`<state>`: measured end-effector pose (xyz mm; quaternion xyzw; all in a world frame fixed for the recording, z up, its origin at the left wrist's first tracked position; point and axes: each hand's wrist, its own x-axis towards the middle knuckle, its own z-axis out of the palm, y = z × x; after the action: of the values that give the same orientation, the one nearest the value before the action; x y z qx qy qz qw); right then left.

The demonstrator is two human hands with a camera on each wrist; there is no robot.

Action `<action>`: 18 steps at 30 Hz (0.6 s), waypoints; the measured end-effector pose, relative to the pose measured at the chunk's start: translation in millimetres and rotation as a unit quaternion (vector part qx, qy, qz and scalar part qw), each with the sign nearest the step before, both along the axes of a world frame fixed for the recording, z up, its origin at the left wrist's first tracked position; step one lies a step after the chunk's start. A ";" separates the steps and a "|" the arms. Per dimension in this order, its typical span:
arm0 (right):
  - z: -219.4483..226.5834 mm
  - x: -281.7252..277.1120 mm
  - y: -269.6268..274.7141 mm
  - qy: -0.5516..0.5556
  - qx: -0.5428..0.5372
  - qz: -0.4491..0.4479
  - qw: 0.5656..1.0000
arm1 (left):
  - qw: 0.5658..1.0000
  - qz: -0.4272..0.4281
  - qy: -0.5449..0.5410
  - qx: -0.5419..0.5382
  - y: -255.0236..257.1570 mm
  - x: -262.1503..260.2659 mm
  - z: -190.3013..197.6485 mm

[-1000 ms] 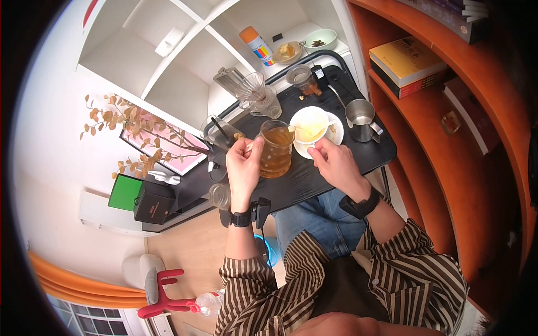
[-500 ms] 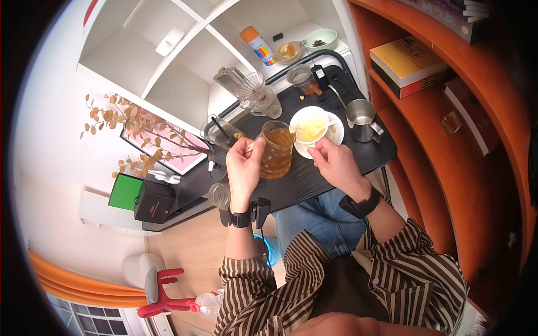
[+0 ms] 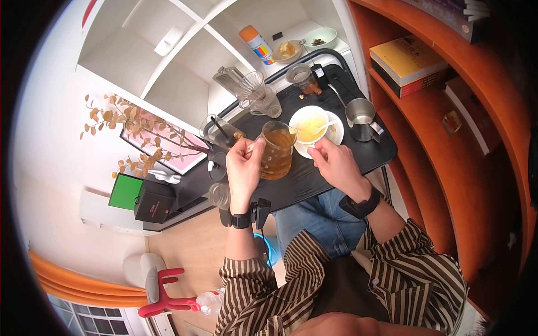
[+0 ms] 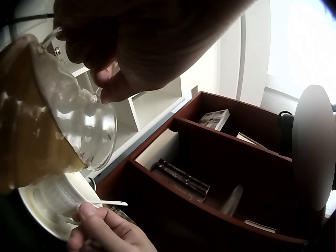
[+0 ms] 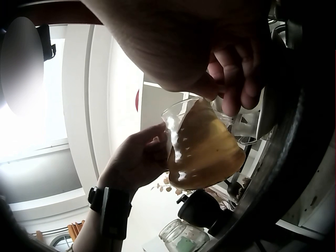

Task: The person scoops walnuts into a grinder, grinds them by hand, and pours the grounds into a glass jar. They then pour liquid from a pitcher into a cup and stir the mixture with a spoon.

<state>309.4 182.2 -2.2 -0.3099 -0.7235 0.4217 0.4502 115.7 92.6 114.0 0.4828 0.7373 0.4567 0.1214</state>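
In the head view my left hand [image 3: 243, 166] grips the handle of a glass pitcher [image 3: 277, 154] of amber liquid. The left wrist view shows the pitcher [image 4: 31, 121] tilted, its rim over a white cup. My right hand [image 3: 338, 166] pinches the handle of that cup [image 3: 308, 119], which holds pale yellow liquid and a small white spoon [image 3: 327, 126]. Under the cup lies a white saucer [image 3: 336, 134]. The right wrist view has the pitcher [image 5: 205, 149] just beyond my right hand [image 5: 231, 68].
A metal jug [image 3: 361, 120] stands right of the saucer on the black table [image 3: 305, 185]. Behind are a glass dripper [image 3: 252, 88], a glass jar [image 3: 300, 77] and a black thermometer-like device [image 3: 318, 72]. An empty glass [image 3: 219, 196] is by my left wrist.
The liquid in the cup looks slightly higher, and the pitcher has shifted very slightly. Both hands keep their hold.
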 end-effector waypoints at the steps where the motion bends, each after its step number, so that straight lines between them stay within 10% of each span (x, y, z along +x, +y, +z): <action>1: 0.1 0.1 0.0 -0.002 -0.001 0.000 1.000 | 1.000 0.000 0.000 0.000 -0.1 0.0 0.0; 18: 1.1 0.3 -0.8 0.001 -0.001 0.000 1.000 | 1.000 -0.003 0.000 -0.003 0.3 -0.2 -0.9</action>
<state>309.8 181.4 -1.1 -0.3097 -0.7226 0.4231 0.4505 115.4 92.9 113.1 0.4847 0.7373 0.4540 0.1238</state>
